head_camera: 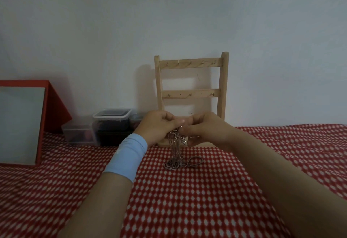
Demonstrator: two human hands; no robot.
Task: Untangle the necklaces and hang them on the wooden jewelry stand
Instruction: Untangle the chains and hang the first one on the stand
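Note:
A tangled bunch of thin metal necklaces (175, 150) hangs from my fingers, and its lower loops rest in a heap on the red patterned cloth. My left hand (156, 127), with a light blue wristband, pinches the top of the bunch. My right hand (206, 129) pinches it too, fingertips touching those of the left. A leaf-shaped pendant dangles just below the fingers. The wooden jewelry stand (191, 80) rises right behind my hands against the wall. Its two rails carry small hooks, all bare.
Clear plastic containers (112, 123) with dark contents sit to the left of the stand by the wall. A red box with a grey panel (24, 123) stands at the far left. The red-and-white cloth (187, 200) covers the surface.

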